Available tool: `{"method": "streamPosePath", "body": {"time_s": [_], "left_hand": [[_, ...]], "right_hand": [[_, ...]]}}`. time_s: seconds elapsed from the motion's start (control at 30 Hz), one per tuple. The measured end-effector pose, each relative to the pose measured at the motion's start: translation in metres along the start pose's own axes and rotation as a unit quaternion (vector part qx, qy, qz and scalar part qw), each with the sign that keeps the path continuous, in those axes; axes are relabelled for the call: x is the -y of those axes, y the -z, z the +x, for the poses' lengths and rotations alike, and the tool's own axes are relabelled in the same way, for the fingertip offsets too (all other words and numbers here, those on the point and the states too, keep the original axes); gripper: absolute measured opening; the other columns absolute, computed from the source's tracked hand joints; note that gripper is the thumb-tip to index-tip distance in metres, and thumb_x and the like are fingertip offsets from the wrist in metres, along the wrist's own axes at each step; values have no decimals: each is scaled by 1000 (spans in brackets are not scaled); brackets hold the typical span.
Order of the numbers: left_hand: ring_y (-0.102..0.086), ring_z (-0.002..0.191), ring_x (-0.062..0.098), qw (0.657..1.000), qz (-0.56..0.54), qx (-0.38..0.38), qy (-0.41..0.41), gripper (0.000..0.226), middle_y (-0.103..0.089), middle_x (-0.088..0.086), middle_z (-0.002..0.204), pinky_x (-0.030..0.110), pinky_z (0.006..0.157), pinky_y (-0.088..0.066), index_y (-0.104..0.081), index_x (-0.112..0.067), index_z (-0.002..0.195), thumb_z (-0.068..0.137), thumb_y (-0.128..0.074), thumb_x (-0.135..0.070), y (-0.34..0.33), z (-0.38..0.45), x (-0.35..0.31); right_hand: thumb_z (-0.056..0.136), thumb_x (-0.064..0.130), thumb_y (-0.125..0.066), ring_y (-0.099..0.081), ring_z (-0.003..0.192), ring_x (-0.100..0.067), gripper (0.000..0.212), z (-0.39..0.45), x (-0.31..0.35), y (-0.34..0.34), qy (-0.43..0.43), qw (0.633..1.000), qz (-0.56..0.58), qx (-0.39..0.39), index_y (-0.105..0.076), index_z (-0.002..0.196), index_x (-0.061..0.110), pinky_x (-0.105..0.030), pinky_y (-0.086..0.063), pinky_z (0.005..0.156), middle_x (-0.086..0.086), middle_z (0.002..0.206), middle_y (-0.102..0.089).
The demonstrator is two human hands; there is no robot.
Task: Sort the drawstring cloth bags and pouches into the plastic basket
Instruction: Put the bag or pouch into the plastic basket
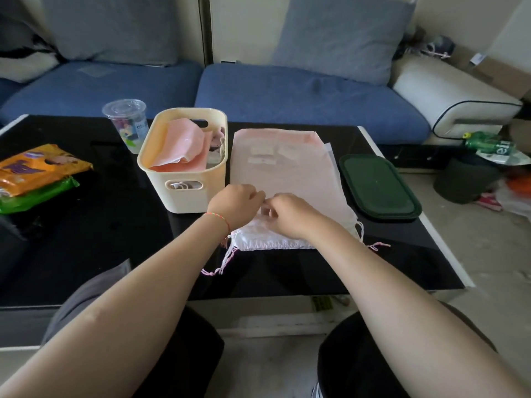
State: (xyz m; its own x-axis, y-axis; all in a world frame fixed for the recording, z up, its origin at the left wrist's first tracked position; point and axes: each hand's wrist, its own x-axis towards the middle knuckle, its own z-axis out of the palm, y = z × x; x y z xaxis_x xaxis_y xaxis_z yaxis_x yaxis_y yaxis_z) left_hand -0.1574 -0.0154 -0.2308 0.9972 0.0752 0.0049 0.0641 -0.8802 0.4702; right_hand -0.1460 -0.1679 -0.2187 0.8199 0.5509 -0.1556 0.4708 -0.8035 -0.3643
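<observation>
Scanning left to right: snack packets [37,173] and a lidded plastic cup [126,122] sit untouched on the black table [100,239]. Next, the cream plastic basket [184,193] already holds several pink cloth bags [184,147] (count unclear). Just beside it, your left hand [234,206] and right hand [290,215] meet, fingers curled, pinching at the top layer of the flat stack of pale pouches [284,165]; exactly how much cloth each grips cannot be told. A green lid [379,185] lies beyond. Judgement: partway done; the stack is still to go in.
</observation>
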Motion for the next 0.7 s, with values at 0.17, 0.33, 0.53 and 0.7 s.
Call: {"method": "streamPosePath", "body": {"time_s": [0.17,0.33,0.53,0.7], "left_hand": [[-48,81,31,998,-13,12,-65,43,-41,3,67,34,65,-32,-37,-25,58,96,-43,-44,-5,-5,-9],[-53,82,35,997,37,-37,-62,25,-41,8,84,31,66,-33,-55,-9,69,91,-53,-20,-10,-7,1],[-57,92,35,998,67,-17,-8,26,-61,15,98,33,69,-39,-58,-11,90,99,-47,-32,-7,-7,13],[-59,98,32,995,93,-5,20,26,-65,10,104,31,71,-43,-60,-10,97,95,-49,-34,-4,-10,10]], "right_hand": [[95,22,-55,-54,94,-25,12,6,-10,3,-21,981,-40,-190,-62,92,12,-32,-40,68,-3,97,-59],[94,21,-58,-54,97,-24,12,6,-10,-2,-13,983,-35,-181,-62,101,13,-33,-43,72,-4,104,-59],[92,15,-54,-55,100,-27,18,-3,-28,1,-34,984,-119,-128,-62,108,13,-33,-42,74,-6,108,-58],[95,31,-57,-54,104,-26,24,-15,-49,15,-80,983,-101,-131,-62,111,13,-36,-46,82,-6,111,-56]]}}
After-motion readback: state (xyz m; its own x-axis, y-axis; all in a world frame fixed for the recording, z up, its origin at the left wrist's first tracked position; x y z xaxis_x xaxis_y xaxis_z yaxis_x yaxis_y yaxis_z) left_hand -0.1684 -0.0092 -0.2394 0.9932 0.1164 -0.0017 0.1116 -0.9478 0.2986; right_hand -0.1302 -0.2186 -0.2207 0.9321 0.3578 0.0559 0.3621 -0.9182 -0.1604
